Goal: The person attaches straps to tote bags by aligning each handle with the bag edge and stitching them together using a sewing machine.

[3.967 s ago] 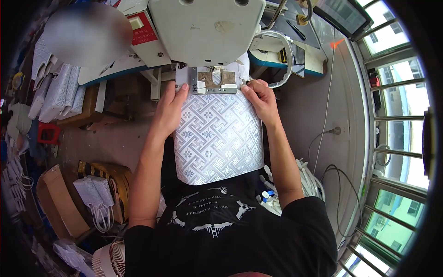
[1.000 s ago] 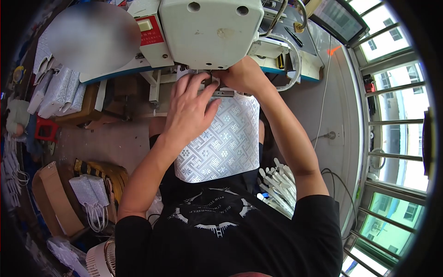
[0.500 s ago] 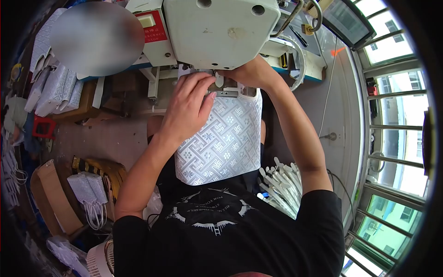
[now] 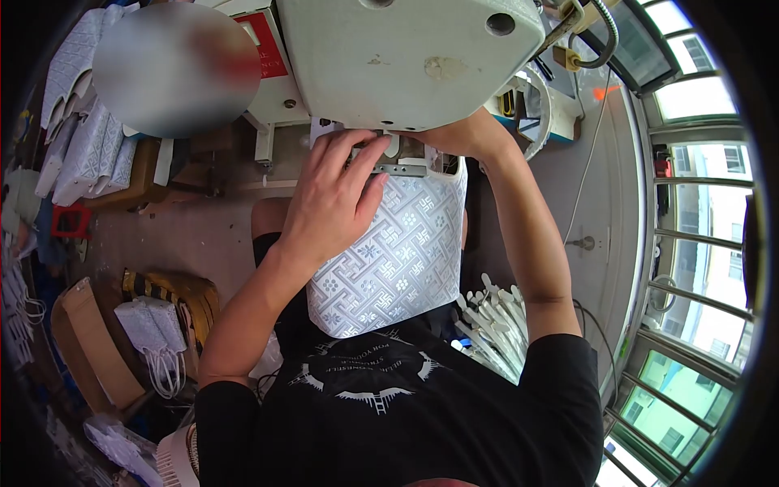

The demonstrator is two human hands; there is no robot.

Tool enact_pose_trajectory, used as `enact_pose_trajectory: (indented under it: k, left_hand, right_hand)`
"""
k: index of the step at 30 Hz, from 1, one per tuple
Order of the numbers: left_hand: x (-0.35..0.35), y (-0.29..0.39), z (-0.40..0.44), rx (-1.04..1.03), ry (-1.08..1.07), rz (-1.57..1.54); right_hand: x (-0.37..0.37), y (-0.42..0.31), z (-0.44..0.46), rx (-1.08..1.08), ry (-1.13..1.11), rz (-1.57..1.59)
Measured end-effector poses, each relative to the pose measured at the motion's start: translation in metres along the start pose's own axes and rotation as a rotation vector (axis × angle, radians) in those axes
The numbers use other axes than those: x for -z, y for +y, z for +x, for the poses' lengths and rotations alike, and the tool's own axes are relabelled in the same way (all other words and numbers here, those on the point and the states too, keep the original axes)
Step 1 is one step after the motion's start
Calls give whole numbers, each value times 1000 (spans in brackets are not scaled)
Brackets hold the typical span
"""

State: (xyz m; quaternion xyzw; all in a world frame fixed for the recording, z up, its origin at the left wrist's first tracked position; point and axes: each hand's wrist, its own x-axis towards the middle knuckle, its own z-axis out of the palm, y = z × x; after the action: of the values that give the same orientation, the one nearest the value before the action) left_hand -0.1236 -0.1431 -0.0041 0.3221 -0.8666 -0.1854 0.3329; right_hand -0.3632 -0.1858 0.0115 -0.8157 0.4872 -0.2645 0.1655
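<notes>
A silver-white patterned bag [image 4: 398, 260] hangs below the pale machine head [image 4: 406, 65], its opening up at the machine. My left hand [image 4: 337, 191] lies on the bag's upper left edge, fingers bent over it and thumb pressed near a metal bar [image 4: 402, 170]. By those fingertips is a white rounded strap end [image 4: 393, 146]. My right hand [image 4: 462, 134] reaches in under the machine head from the right, near the bag's upper right corner. Its fingers are hidden there.
Several white straps [image 4: 495, 325] lie bundled at my right. More patterned bags [image 4: 97, 154] are stacked at the left, and finished-looking ones with cord handles [image 4: 154, 329] stand beside a cardboard box [image 4: 93, 345]. Barred windows [image 4: 702, 219] line the right side.
The view has shifted, so the machine head looks larger and farther right. Both hands stay at the bag's top edge; the bag's lower end sits slightly lower in view.
</notes>
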Motion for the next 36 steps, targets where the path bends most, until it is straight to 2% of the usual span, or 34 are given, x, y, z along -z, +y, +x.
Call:
enact_pose_trajectory:
  k: [8,11,12,15,16,19,24,30,36]
  left_hand:
    - [-1,15,1,-40,2,312]
    - [0,21,2,-14,1,346]
    - [1,19,4,-12,12,336]
    - [0,14,1,24,36,319]
    - [0,15,-1,16,36,332]
    - [0,15,0,-3,52,366]
    - [1,14,1,-13,55,353]
    - [4,13,4,-24,9,296]
    - [20,8,8,-38,-133,315]
  right_hand:
    - [-3,-12,-4,-77,-48,-200]
    - [-5,-4,-5,142,146,-120]
    - [3,-4,0,166,128,-129]
    - [33,0,6,-256,-295,252]
    - [37,-2,5,-251,-315,253]
    - [49,-8,11,-576,-521,374]
    - [42,-5,9,-615,-451,407]
    - [48,-14,14,-602,-534,374]
    - [31,-4,23,-594,-545,313]
